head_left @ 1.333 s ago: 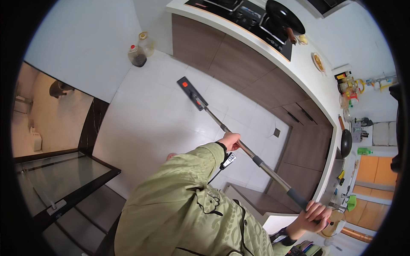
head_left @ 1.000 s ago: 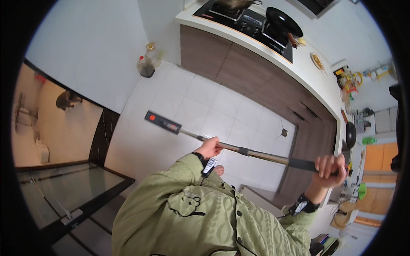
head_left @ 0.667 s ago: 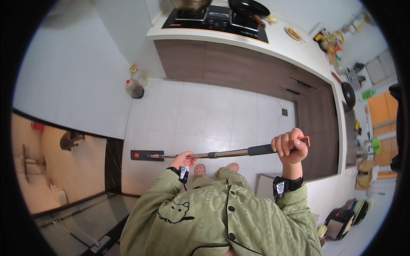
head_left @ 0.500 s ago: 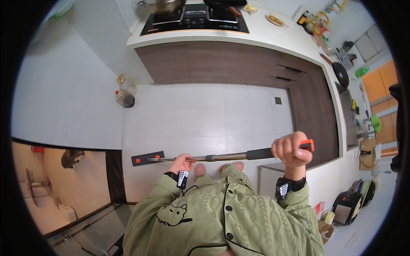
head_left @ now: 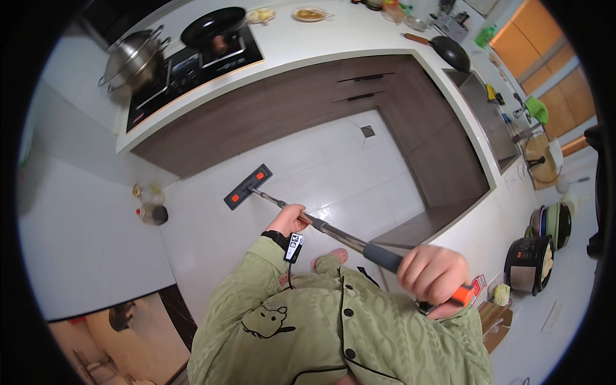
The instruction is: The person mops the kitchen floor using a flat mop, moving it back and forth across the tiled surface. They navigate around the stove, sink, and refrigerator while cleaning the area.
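Note:
Both my hands are on a flat mop, its pole slanting from the lower right up toward the left. My right hand is wrapped round the dark grip near the orange end. Farther down the metal pole, my left hand is closed round it. The dark rectangular mop head with two orange pieces lies on the pale tiled floor, ahead of my left hand. Its underside is hidden. My feet in pink slippers stand behind the pole.
Brown base cabinets border the floor ahead and at right. Two bottles stand on the floor by the left wall. On the counter are a stove with a steel pot and a black wok. A rice cooker stands at right.
The mop head has moved forward and a little right across the floor, and the pole now slants more steeply. My right hand has come down and nearer. The view has turned to the right.

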A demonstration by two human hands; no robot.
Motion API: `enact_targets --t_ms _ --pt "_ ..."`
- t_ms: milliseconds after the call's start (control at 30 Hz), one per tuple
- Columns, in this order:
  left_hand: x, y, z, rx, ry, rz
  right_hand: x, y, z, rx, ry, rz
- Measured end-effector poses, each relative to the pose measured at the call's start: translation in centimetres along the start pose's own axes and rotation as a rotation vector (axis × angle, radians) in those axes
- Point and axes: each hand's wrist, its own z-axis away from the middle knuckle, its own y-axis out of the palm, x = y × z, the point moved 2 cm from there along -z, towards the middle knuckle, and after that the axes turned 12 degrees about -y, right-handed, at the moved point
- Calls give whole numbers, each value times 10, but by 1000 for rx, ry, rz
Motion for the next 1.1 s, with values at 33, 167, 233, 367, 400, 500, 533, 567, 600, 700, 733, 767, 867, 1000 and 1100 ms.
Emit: enact_targets --t_ms 33,167,233,367,400,500,533,567,600,700,733,767,867,1000,1100 --pt "-4 14 -14 7 -23 26 6 -6 7 49 24 30" --pt "-8 79 -58 59 -113 70 42 -25 32 99 93 130" --pt "-5 112 -67 104 -154 21 59 -32 43 91 131 177" --pt "0 187 -85 191 -145 -111 86 -34 60 58 215 294" --pt "2 205 -92 153 -164 -100 90 -34 64 50 237 329" --pt "4 249 -116 244 -209 -267 97 -34 70 11 311 412" --pt "6 263 -125 290 -203 -349 98 -34 72 -14 332 448" --pt "8 274 -135 290 -249 -385 99 -33 74 -59 348 492" --pt "13 286 -146 300 -299 -417 101 -31 76 -104 367 534" --pt "36 311 -169 337 -413 -561 107 -17 81 -254 400 654" --pt "43 318 -173 348 -427 -640 109 -11 83 -300 400 694" --pt "49 324 -175 360 -440 -718 110 -4 83 -347 402 723" --pt "65 334 -172 412 -529 -1041 113 15 80 -443 399 792" --pt "85 335 -155 436 -640 -1307 103 40 67 -546 388 872" --pt "105 328 -144 455 -661 -1412 88 63 57 -672 382 955"
